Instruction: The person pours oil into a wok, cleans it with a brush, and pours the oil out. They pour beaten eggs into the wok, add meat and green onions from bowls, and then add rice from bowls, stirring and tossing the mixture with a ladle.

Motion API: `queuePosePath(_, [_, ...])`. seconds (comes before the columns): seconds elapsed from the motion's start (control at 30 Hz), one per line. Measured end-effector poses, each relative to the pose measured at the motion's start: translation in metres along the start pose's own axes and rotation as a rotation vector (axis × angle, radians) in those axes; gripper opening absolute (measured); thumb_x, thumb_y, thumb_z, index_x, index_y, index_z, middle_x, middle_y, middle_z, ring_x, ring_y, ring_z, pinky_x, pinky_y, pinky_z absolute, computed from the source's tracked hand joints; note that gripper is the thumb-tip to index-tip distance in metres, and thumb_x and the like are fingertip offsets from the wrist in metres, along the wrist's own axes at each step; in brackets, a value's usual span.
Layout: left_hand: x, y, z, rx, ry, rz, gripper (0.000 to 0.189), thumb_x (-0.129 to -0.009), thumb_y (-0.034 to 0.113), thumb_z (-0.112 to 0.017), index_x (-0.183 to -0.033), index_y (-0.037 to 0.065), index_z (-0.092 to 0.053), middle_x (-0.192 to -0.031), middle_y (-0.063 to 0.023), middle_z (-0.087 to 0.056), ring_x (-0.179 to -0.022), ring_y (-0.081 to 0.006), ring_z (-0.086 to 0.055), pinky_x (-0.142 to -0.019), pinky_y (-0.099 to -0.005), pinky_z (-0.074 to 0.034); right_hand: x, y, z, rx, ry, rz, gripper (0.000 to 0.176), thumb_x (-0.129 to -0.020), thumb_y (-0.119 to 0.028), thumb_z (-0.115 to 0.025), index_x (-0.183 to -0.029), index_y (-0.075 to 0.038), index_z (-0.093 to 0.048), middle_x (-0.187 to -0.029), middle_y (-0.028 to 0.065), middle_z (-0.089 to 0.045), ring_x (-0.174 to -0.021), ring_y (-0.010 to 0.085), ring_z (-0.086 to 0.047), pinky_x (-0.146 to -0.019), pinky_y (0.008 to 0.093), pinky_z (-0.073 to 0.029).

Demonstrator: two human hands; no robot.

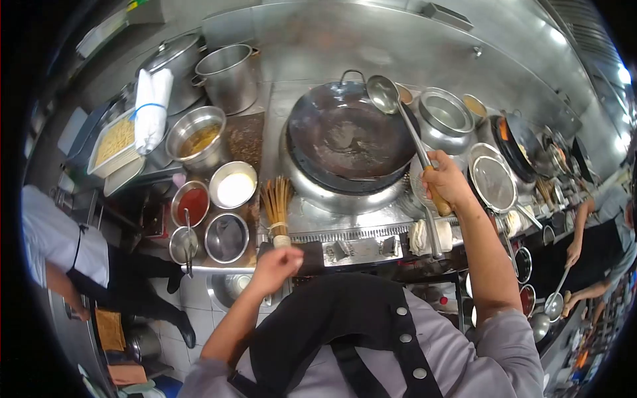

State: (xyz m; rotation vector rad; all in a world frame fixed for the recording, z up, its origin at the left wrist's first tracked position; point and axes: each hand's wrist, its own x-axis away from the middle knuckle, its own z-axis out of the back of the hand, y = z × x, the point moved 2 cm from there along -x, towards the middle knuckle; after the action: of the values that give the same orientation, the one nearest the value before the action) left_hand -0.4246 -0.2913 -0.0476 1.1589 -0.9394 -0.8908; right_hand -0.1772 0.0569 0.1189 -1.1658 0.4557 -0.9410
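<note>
My right hand [446, 178] is closed round the wooden handle of a long steel ladle [413, 134]. The ladle's bowl is raised over the far right rim of a dark wok [348, 129] on the burner. A little liquid glistens in the bottom of the wok. My left hand [276, 268] is low at the counter's front edge with its fingers curled in. It is right at the handle end of a bamboo wok brush [275, 207]; whether it grips the brush is hidden. Left of the brush are a bowl of white substance [234, 190] and a bowl of red sauce [193, 203].
Steel pots [227, 79] stand at the back left, near a tub of yellowish food [114, 142]. Strainers [492, 182] and a folded cloth [430, 237] lie on the right. A co-worker [66, 232] stands at left; another person's arms [580, 225] work at far right.
</note>
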Motion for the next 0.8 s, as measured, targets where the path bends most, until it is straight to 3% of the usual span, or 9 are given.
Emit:
queuePosePath(0.2, [-0.148,0.104,-0.082,-0.551,0.310,-0.820,0.024,-0.094,0.021,-0.068,-0.113,0.005,-0.069,-0.105,-0.0126,-0.068,-0.096,-0.0327,-0.064,-0.088,-0.0418,-0.051,0.040,0.058,0.023,0.057,0.048,-0.085,0.051,-0.088,-0.006,-0.061,-0.136,0.000,-0.045,-0.078,0.0106,-0.060,-0.057,0.0183,-0.059,-0.049,0.0344,-0.051])
queuePosePath(0.33, [-0.212,0.096,-0.131,-0.602,0.240,-0.815,0.018,-0.092,0.018,-0.068,-0.105,0.006,-0.071,-0.099,-0.0120,-0.065,-0.096,-0.0349,-0.061,-0.088,-0.0452,-0.049,0.026,0.071,0.016,-0.309,-0.115,-0.180,0.046,-0.090,-0.008,-0.064,-0.133,-0.003,-0.045,-0.078,0.0098,-0.057,-0.057,0.0189,-0.057,-0.047,0.0338,-0.050])
queuePosePath(0.4, [-0.222,0.091,-0.144,-0.750,0.344,-0.719,0.013,-0.091,0.017,-0.068,-0.093,0.004,-0.071,-0.091,-0.0119,-0.061,-0.090,-0.0346,-0.060,-0.082,-0.0468,-0.048,-0.017,0.103,0.013,-0.821,-0.261,-0.297,0.048,-0.091,-0.008,-0.063,-0.135,-0.004,-0.044,-0.079,0.0102,-0.059,-0.058,0.0188,-0.057,-0.047,0.0339,-0.049])
queuePosePath(0.43, [-0.224,0.090,-0.147,-0.755,0.347,-0.718,0.013,-0.091,0.017,-0.068,-0.093,0.004,-0.071,-0.091,-0.0119,-0.061,-0.090,-0.0346,-0.060,-0.082,-0.0468,-0.048,-0.020,0.102,0.007,-0.823,-0.266,-0.296,0.048,-0.091,-0.008,-0.063,-0.135,-0.004,-0.044,-0.079,0.0102,-0.059,-0.058,0.0188,-0.057,-0.047,0.0339,-0.049])
queuePosePath(0.5, [-0.224,0.091,-0.149,-0.751,0.372,-0.751,0.012,-0.090,0.015,-0.069,-0.085,0.005,-0.069,-0.088,-0.0117,-0.059,-0.088,-0.0348,-0.059,-0.080,-0.0473,-0.048,-0.027,0.099,-0.005,-0.229,-0.117,-0.128,0.052,-0.090,-0.009,-0.063,-0.138,-0.003,-0.044,-0.083,0.0121,-0.062,-0.059,0.0202,-0.059,-0.050,0.0347,-0.052])
queuePosePath(0.53, [-0.225,0.091,-0.151,-0.756,0.375,-0.747,0.012,-0.090,0.015,-0.069,-0.085,0.005,-0.069,-0.088,-0.0117,-0.059,-0.088,-0.0348,-0.059,-0.080,-0.0473,-0.048,-0.020,0.102,-0.002,-0.230,-0.124,-0.128,0.052,-0.090,-0.009,-0.063,-0.138,-0.003,-0.044,-0.083,0.0121,-0.062,-0.059,0.0202,-0.059,-0.050,0.0347,-0.052])
queuePosePath(0.6, [-0.225,0.090,-0.155,-0.771,0.415,-0.717,0.010,-0.090,0.016,-0.069,-0.088,0.006,-0.070,-0.088,-0.0114,-0.059,-0.088,-0.0343,-0.059,-0.081,-0.0470,-0.048,0.002,0.107,0.008,0.166,-0.006,0.157,0.055,-0.089,-0.005,-0.064,-0.140,0.000,-0.044,-0.078,0.0081,-0.059,-0.056,0.0162,-0.058,-0.049,0.0297,-0.048])
queuePosePath(0.73, [-0.221,0.085,-0.162,-0.758,0.461,-0.755,0.010,-0.090,0.016,-0.069,-0.089,0.007,-0.071,-0.089,-0.0103,-0.060,-0.089,-0.0334,-0.058,-0.082,-0.0465,-0.047,0.036,0.076,0.064,0.051,-0.076,0.049,0.060,-0.089,-0.005,-0.066,-0.144,-0.001,-0.043,-0.079,0.0081,-0.059,-0.053,0.0144,-0.056,-0.047,0.0295,-0.047])
queuePosePath(0.8, [-0.222,0.082,-0.161,-0.744,0.500,-0.773,0.012,-0.092,0.018,-0.068,-0.091,0.007,-0.071,-0.090,-0.0091,-0.060,-0.090,-0.0324,-0.058,-0.083,-0.0451,-0.046,0.037,0.078,0.087,-0.293,-0.151,-0.002,0.058,-0.090,-0.005,-0.065,-0.144,-0.002,-0.043,-0.077,0.0074,-0.059,-0.053,0.0130,-0.055,-0.044,0.0291,-0.044])
